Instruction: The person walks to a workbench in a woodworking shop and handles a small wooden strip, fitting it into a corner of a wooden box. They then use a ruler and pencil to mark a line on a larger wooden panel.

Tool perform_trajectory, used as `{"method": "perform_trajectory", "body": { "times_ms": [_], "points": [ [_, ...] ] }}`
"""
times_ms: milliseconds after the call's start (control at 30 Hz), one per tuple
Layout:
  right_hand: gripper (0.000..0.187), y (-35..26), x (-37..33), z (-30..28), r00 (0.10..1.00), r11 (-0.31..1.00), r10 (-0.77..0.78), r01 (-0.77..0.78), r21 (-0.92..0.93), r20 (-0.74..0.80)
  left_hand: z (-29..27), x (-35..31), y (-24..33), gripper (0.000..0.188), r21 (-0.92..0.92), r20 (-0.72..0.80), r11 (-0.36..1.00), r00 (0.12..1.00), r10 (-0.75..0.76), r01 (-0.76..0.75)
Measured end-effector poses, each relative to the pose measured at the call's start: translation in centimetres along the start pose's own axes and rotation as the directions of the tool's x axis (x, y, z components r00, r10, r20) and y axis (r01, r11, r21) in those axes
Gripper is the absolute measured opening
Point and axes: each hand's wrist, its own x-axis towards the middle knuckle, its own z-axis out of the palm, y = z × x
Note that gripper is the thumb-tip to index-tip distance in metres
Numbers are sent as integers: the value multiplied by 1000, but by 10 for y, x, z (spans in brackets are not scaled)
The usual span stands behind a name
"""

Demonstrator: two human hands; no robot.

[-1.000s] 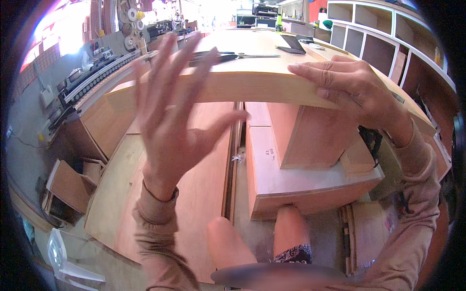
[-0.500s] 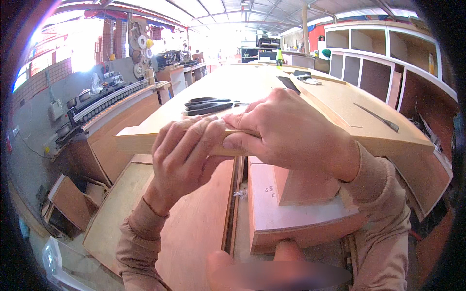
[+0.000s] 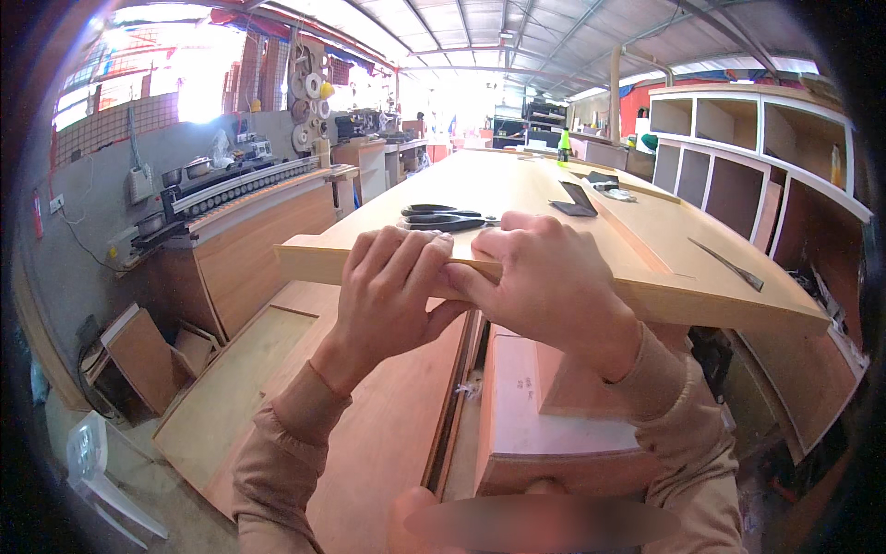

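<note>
My left hand (image 3: 383, 288) bends over the near edge of a thick, pale wooden panel (image 3: 323, 251), fingers on top and thumb below. Close beside it, my right hand (image 3: 554, 282) grips the same edge between thumb and fingers. Whether a thin strip lies under the fingertips is hidden. Just beyond the left fingers lie black-handled scissors (image 3: 448, 219). A folded black flat piece (image 3: 576, 199) rests past the right hand. Further right, a narrow metal blade (image 3: 729, 265) lies slantwise on the panel.
A long wooden strip (image 3: 637, 238) lies on the panel. Farther back stand a green bottle (image 3: 563, 146) and a crumpled pale bag (image 3: 611, 190). Below are a white-topped wooden box (image 3: 517, 406) and leaning boards (image 3: 388, 443). Open cabinets (image 3: 738, 138) stand right, a white plastic stool (image 3: 97, 471) at lower left.
The view has shifted, so the scene sits further right. My right hand has drawn down toward the edge, uncovering more of the black piece. The fingertips of both hands are slightly further apart.
</note>
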Motion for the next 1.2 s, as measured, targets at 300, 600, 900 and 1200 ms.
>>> {"method": "perform_trajectory", "body": {
  "times_ms": [300, 600, 900, 1200],
  "points": [
    [38, 3, -17, 13, 981, 980, -140, 117, -163, -136, 5, -3, 4, 56, 34, -37, 999, 999, -10, 12],
    [53, 14, -38, 26, 846, 867, -470, 389, -312, -250, 1, -5, 1, 64, -15, 13, 1000, 1000, -11, 11],
    [55, 14, -45, 35, 881, 889, -410, 328, -321, -235, -4, -5, -10, 64, -80, 5, 994, 997, 79, -79],
    [47, 15, -40, 36, 847, 892, -424, 327, -313, -322, 3, -9, -13, 57, -19, -21, 995, 995, 99, -100]
  ]
}}
